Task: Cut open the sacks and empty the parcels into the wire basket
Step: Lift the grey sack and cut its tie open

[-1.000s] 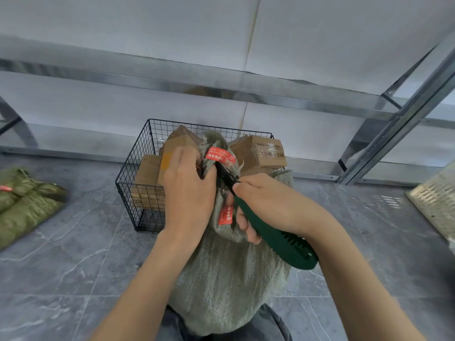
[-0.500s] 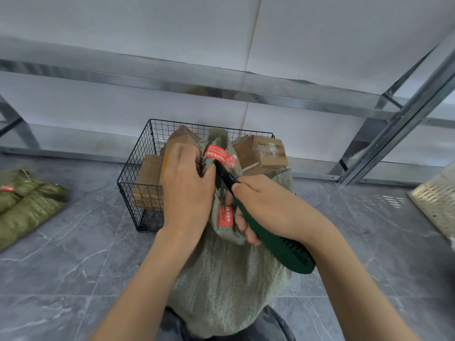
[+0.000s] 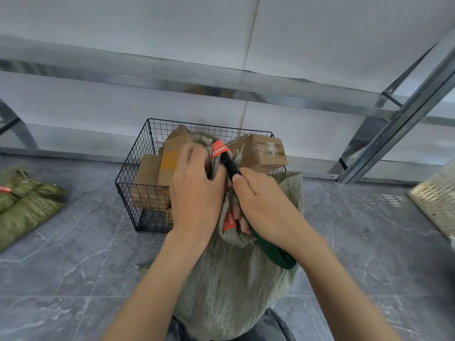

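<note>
The black wire basket (image 3: pixel 138 168) stands on the floor against the shelf frame (image 3: pixel 403 114), about half full of brown parcels (image 3: pixel 261 153). One leans high at its right corner and others are stacked along the left wall. The grey-green sack (image 3: pixel 234 291) stands upright just in front of the basket. It is bulging and its neck is bunched shut at about rim height.

Compared with half a second ago, the left hand (image 3: pixel 194 190) has edged right, closer to the other hand. The cutter (image 3: pixel 275 254) has rolled in the grip, so its slotted green face no longer shows, only a narrow edge. Its black tip now sits higher, right under the red tag (image 3: pixel 219 148), and frayed string shows beside it.

The left hand's fingers are curled tight round the sack's neck just below the tag, with the thumb across the cloth. The right hand (image 3: pixel 266 205) is wrapped round the cutter's handle, forefinger laid along the top and pointing at the tip. The tip lies against the neck between the two hands, touching the cloth. A second red tag (image 3: pixel 229 221) hangs under the right fingers.

Off to the left, well apart, green sacks (image 3: pixel 24 207) lie flat on the tiles. A pale slotted crate (image 3: pixel 435 200) shows at the right edge.
</note>
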The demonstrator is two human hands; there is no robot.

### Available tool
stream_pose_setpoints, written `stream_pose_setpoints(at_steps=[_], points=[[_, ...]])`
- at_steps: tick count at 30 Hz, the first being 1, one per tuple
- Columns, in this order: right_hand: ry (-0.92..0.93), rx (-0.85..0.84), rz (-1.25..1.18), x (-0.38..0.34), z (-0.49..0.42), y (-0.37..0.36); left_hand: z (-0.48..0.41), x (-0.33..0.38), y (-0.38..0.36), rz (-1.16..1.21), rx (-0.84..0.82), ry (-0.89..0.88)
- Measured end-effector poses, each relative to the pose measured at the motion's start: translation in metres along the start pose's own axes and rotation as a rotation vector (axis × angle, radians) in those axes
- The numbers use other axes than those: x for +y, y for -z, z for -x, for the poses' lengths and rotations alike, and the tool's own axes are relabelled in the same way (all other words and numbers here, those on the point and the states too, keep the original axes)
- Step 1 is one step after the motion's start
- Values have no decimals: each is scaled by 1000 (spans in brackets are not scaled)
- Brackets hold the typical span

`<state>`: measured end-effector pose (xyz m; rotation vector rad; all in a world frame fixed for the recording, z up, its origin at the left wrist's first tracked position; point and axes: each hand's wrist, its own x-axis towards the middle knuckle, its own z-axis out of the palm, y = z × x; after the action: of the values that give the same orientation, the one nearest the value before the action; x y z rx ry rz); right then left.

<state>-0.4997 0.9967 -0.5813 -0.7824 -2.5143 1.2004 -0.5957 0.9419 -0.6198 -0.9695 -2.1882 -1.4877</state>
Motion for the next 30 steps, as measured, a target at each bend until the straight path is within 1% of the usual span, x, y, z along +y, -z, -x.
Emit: stream_pose_setpoints(at_steps=[3,6,11,17,20,24,26,28,30], points=[[38,51,12,6,-1,-2,-1,-6,-1,12,-133,19],[46,79,3,11,-2,-4,-4,-7,0,107,-227,62],[52,68,-44,13,-7,-4,-5,0,2,155,-230,78],[54,67,-110,12,-16,5,0,-4,1,114,-288,-21],[63,48,-106,12,-17,7,2,-3,-1,177,-272,24],[88,3,-123,13,-15,10,2,0,-2,314,-252,154],[100,-12,-138,14,-14,9,1,-1,-3,375,-276,191],[102,-13,-158,14,-13,7,1,-2,-6,423,-327,190],[105,-1,-188,15,-12,5,1,-3,-10,457,-338,220]])
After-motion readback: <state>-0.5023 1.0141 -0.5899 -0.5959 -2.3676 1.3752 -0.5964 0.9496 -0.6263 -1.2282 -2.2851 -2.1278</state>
